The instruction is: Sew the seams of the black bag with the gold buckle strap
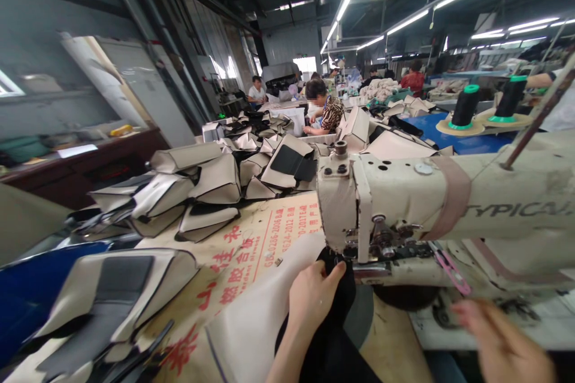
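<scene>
My left hand [314, 290] is closed on black fabric [348, 299] under the head of a sewing machine [404, 191], with thumb and fingertips close to the needle area. A cream panel [251, 323] of the same piece spreads out to the left of that hand. Below and right of the machine arm, my right hand [507, 341] is smeared by motion, and its fingers are hard to read. Pink thread snips [451, 269] sit against the machine just above and left of it, apart from the hand.
Cream-and-black sewn pieces [215, 176] are heaped behind the plywood tabletop [242, 251]. Another sewn piece [121, 287] lies at the left, near a dark tool [153, 341]. Black thread cones [467, 108] stand behind the machine. A co-worker [326, 108] sits farther back.
</scene>
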`<state>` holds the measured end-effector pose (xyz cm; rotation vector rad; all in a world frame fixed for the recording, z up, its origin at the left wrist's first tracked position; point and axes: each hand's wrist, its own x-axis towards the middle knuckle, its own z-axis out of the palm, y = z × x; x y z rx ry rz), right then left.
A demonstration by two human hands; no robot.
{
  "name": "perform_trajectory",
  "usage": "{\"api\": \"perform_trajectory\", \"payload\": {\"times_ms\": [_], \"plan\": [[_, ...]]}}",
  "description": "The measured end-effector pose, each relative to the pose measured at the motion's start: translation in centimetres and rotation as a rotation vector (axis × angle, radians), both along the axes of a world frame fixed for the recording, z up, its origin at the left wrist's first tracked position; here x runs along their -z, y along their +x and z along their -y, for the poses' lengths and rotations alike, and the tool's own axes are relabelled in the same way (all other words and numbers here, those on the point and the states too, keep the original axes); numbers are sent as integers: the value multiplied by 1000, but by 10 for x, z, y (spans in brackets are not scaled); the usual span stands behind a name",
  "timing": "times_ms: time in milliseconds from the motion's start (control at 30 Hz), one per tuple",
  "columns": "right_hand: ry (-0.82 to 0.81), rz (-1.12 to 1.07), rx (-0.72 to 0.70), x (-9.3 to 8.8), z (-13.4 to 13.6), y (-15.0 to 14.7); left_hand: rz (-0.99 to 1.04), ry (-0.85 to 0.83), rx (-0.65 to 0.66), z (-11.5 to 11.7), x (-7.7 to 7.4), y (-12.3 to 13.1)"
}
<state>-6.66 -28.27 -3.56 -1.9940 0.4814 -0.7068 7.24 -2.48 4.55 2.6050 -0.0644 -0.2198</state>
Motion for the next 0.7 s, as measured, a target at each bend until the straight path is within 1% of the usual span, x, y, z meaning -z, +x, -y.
{"api": "perform_trajectory", "payload": {"times_ms": [33, 67, 100, 133, 167, 200, 267, 367, 433, 600, 700], "plan": [[143, -125, -253, -2, -35, 13, 4, -1, 1, 0, 0, 0], [240, -168, -404, -4, -69, 26, 9, -1, 3, 0, 0, -1], [313, -183, -487, -4, -97, 39, 14, 0, 6, 0, 0, -1], [356, -177, -514, -4, -121, 51, 18, 1, 9, 0, 0, 0], [400, -155, -484, -3, -138, 61, 18, 6, 11, 0, -1, 0], [450, -130, -444, -2, -150, 69, 13, 10, 13, 0, -1, 1], [557, -89, -363, 4, -161, 78, -2, 14, 16, 0, -1, 3], [681, -65, -297, 7, -163, 80, -28, 6, 32, 0, -2, 9], [712, -63, -253, 2, -163, 80, -36, 7, 47, 0, -3, 12], [734, -93, -182, -19, -167, 83, -15, 45, 49, 1, -6, 19], [757, -113, -135, -24, -168, 88, -1, 74, 33, 4, -9, 24]]}}
